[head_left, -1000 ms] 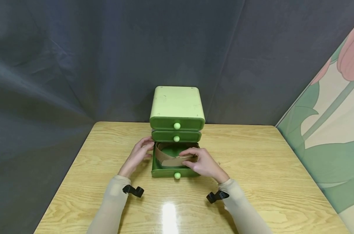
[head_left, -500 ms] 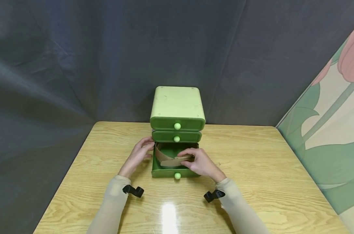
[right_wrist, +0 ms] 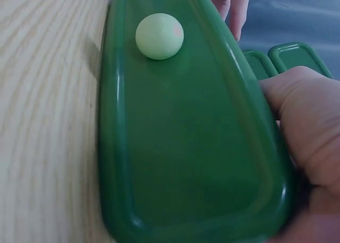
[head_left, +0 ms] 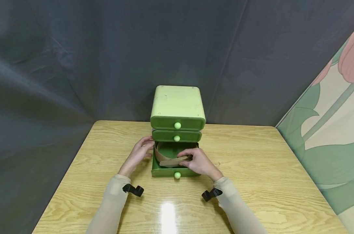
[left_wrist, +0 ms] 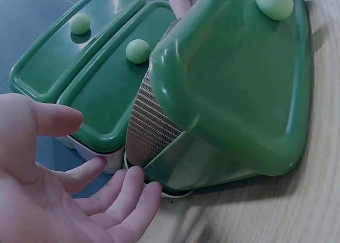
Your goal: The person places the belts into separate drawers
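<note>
1. The tan woven webbing strap [head_left: 166, 158] lies coiled inside the pulled-out bottom drawer [head_left: 165, 172] of the small green plastic three-drawer cabinet [head_left: 177, 107], right under the right hand [head_left: 198, 161], whose fingers [head_left: 185, 152] curl over the strap's near run and pinch it against the drawer's front wall.
2. The left hand [head_left: 138, 152] rests beside the drawer's left wall, fingers [left_wrist: 130, 192] loosely spread and gripping nothing; their tips touch the drawer's corner, just beside the strap's far-left bend (the left wrist view shows the weave bulging over the rim there).
3. Beyond both hands sit the two shut upper drawers, each with a pale green round knob [head_left: 177, 125]; a matching knob [head_left: 177, 175] on the open drawer's front sits just on the near side of the right fingers. The middle drawer's front overhangs the back of the open drawer, just past the fingertips.
4. The cabinet stands on the light wooden worktop [head_left: 253, 169].
5. The strap's loop lies on edge, its long axis running left to right between the two hands.
</note>
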